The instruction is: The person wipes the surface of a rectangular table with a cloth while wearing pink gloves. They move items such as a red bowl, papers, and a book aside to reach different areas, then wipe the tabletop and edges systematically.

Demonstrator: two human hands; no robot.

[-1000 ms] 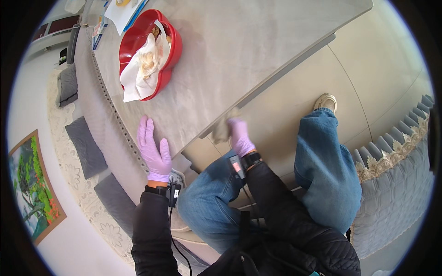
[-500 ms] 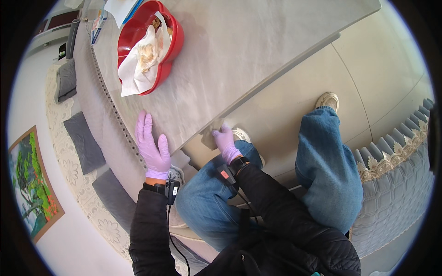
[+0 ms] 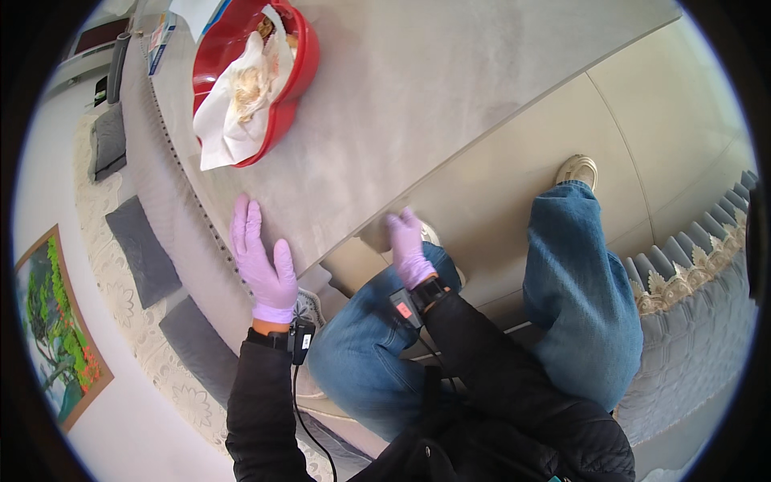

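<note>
My left hand (image 3: pixel 261 269), in a purple glove, lies flat on the corner of the grey table (image 3: pixel 385 104) with its fingers stretched out and the thumb apart. Just past the table's near edge, my right hand (image 3: pixel 408 243), gloved the same way, has its fingers closed. Against its left side is a grey, blurred piece (image 3: pixel 374 234) that looks like a cloth, partly behind the fingers. On the table beyond my left hand stands a red lobed bowl (image 3: pixel 300 76). White paper tissue (image 3: pixel 221 136) with pale crumpled scraps lies in it and hangs over its rim.
A sofa with dark grey cushions (image 3: pixel 143 249) runs along the left side. My jeans-clad legs (image 3: pixel 574 281) are below the table's edge, over the tiled floor (image 3: pixel 514 177). On the right is a grey quilted, lace-trimmed cover (image 3: pixel 687 345). A small box (image 3: pixel 162 42) lies at the far left.
My right hand has moved a little right and up along the table's edge, the grey cloth-like piece with it. My left hand stays flat on the corner. The whole view has shifted slightly.
</note>
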